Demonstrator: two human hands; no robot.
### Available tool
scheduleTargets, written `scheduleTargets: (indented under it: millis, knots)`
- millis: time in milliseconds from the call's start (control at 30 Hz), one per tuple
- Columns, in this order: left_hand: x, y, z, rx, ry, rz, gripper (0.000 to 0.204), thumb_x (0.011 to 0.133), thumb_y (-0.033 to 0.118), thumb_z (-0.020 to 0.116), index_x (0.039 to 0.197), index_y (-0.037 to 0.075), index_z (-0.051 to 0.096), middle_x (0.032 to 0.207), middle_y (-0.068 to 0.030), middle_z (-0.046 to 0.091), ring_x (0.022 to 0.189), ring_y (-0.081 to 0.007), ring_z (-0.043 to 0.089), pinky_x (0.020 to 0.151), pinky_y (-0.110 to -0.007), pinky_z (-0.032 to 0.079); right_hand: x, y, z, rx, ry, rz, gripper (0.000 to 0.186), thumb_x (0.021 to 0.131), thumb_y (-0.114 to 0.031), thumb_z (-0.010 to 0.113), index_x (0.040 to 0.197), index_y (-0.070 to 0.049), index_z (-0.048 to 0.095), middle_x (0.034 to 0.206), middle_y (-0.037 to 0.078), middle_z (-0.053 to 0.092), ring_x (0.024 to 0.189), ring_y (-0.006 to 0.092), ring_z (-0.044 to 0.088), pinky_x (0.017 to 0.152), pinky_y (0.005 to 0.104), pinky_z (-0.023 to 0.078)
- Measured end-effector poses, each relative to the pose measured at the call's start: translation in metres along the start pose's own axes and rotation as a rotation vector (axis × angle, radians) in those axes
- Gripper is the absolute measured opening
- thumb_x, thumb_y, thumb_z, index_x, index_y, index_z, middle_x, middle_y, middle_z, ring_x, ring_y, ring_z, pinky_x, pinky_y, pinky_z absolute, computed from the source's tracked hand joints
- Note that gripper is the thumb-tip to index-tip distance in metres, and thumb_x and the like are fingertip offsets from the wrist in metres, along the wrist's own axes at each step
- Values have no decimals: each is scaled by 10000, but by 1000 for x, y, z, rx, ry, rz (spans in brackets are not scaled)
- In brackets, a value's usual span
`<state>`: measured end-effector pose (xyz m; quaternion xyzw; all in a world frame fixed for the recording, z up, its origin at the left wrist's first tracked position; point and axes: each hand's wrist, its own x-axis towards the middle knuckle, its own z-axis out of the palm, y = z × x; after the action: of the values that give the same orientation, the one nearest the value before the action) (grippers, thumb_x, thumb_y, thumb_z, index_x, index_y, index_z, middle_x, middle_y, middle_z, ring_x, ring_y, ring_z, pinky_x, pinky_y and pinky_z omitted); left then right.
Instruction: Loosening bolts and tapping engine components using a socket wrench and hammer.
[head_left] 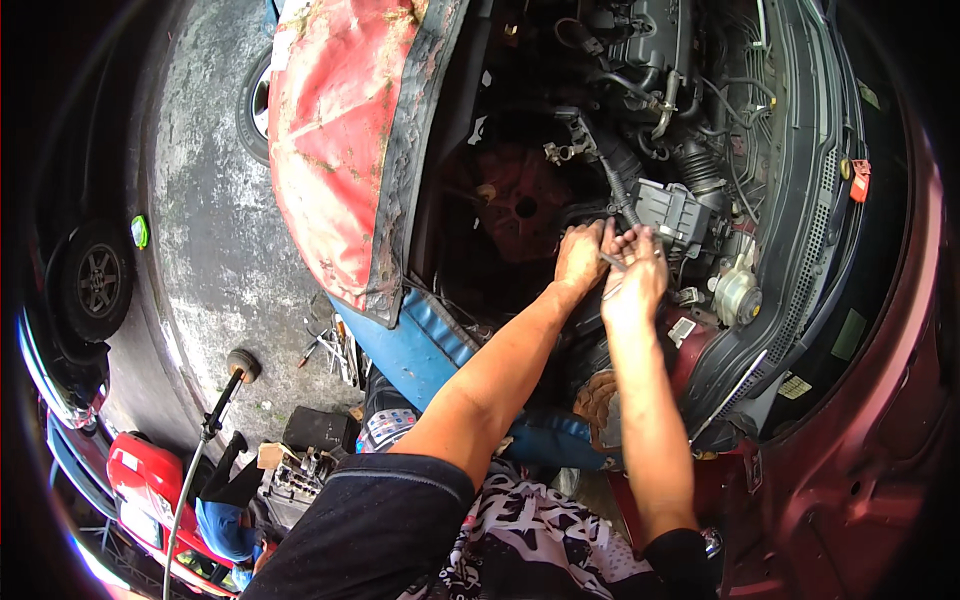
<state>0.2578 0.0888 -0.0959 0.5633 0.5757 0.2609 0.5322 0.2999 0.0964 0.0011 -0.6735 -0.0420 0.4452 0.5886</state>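
My left hand [582,258] is closed low in the engine bay, its fingertips among dark parts, so I cannot make out what it grips. Beside it, my right hand [636,268] has curled fingers around a slim grey tool [610,258]. Both hands are at the lower end of a corrugated cable sleeve [617,188], just left of a grey housing [662,210]. A loose metal terminal clamp [565,151] hangs higher up. A translucent reservoir [738,293] sits right of my right hand.
A red cover [335,140] and blue mat [400,355] drape the fender. Tools [343,350], removed engine parts [295,478] and a long-handled jack [238,368] are on the floor. A person in blue [225,520] is beside a red vehicle [135,470], lower left.
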Motion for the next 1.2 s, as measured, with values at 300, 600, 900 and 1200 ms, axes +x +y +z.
scheduleTargets:
  millis: [300,600,900,1200]
  knots:
    - [1,-3,-7,-41,-6,-62,392,990,346,481,855,19,650,798,-254,661,797,-460,629,790,-527,510,-30,-103,-26,-1773,-1039,-943,574,862,-138,638,1408,-71,473,1496,132,393,1409,365,322,1153,496,276]
    - [-11,10,-8,-43,73,136,293,793,272,681,920,14,626,887,-239,627,891,-438,593,806,-500,490,-8,-54,-36,-1705,-559,-869,382,933,-374,603,1028,-5,637,782,189,649,756,367,648,688,460,489]
    - [-5,4,-7,44,-181,60,295,812,314,627,847,29,695,830,-203,693,845,-381,644,869,-464,488,1,-52,-7,-1392,-720,-931,373,984,-175,498,1328,-34,526,1168,191,576,992,333,597,910,404,485]
    - [2,10,-10,67,-83,75,375,919,348,538,773,32,676,783,-203,680,777,-395,663,753,-484,530,-10,-15,-2,-805,-105,-735,246,964,-45,442,1139,20,603,1108,131,614,1018,233,580,913,354,464]
